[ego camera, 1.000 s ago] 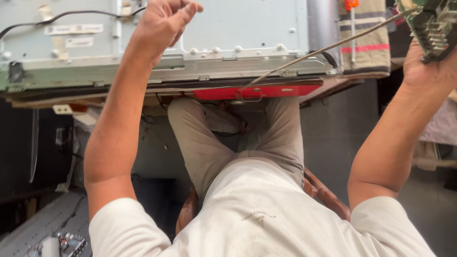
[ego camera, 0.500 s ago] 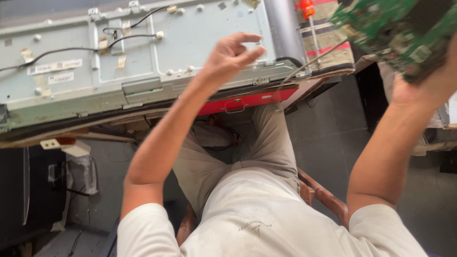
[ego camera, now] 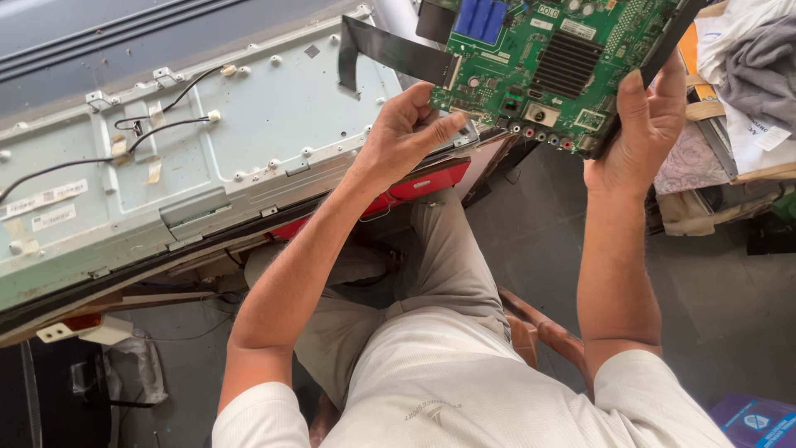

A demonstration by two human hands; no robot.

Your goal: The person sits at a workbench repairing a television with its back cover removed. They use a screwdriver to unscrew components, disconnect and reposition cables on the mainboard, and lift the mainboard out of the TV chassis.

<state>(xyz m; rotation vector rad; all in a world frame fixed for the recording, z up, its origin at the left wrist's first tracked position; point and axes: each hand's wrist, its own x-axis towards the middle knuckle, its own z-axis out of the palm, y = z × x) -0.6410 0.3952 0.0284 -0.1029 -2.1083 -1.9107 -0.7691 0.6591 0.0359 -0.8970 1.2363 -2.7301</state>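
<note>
I hold a green circuit board (ego camera: 555, 62) up in front of me with both hands. My left hand (ego camera: 406, 133) grips its lower left edge, thumb on the board's face. My right hand (ego camera: 643, 124) clasps the right edge. The board carries blue connectors, a black heat sink and a row of round sockets along its lower edge. A flat black ribbon cable (ego camera: 390, 51) hangs off its left side. Below and to the left lies the grey metal back of a flat-screen panel (ego camera: 191, 158) with thin black wires taped to it.
A red strip (ego camera: 414, 187) shows under the panel's near edge. Folded cloths (ego camera: 746, 75) are piled on a surface at the right. I sit on a wooden chair (ego camera: 539, 332) over a grey floor. A purple box (ego camera: 759, 423) lies at the bottom right corner.
My left hand left the panel and came across to grip the board's left edge. The right hand brought the board lower and toward the middle, facing me.
</note>
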